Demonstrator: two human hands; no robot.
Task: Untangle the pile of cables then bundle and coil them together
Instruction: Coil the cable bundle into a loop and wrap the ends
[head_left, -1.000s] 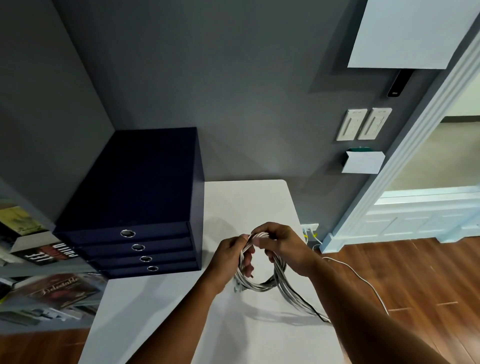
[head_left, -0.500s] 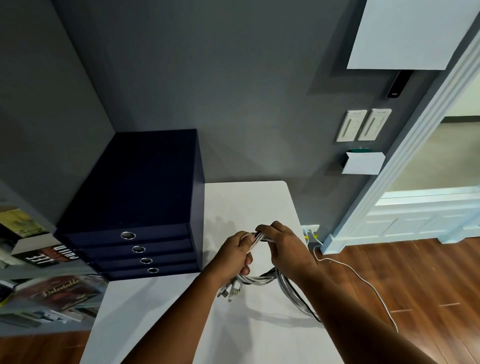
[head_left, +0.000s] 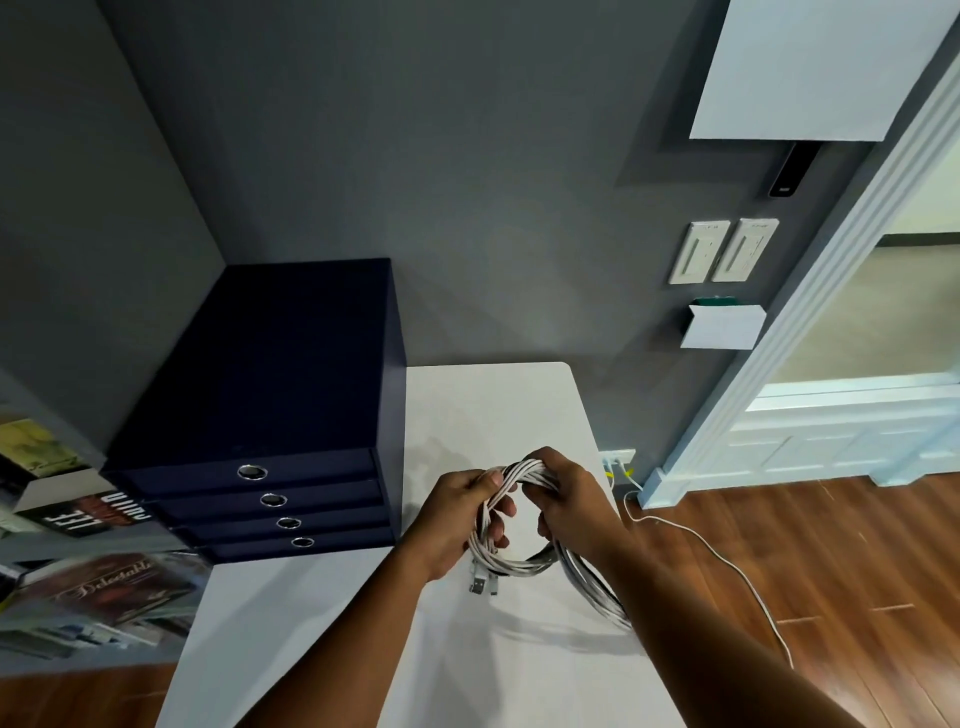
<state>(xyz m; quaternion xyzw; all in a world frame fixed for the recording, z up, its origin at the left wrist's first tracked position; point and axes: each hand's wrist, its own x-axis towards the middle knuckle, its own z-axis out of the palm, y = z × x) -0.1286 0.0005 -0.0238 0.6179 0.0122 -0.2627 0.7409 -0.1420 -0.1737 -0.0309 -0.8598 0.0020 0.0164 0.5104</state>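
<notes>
Head view: cables (head_left: 519, 564) coiled above table (head_left: 519, 675)
Left hand (head_left: 457, 525): grips coil's left side
Right hand (head_left: 571, 506): fingers clamped on coil's top

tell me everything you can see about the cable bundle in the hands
The cable bundle is many thin white-grey cords laid side by side and wound into a round coil, with a smooth plastic look. It is held over the white table. The left hand grips its left side, the right hand its upper right. Plug ends hang at the lower left, and a loose tail trails off under the right forearm.
</notes>
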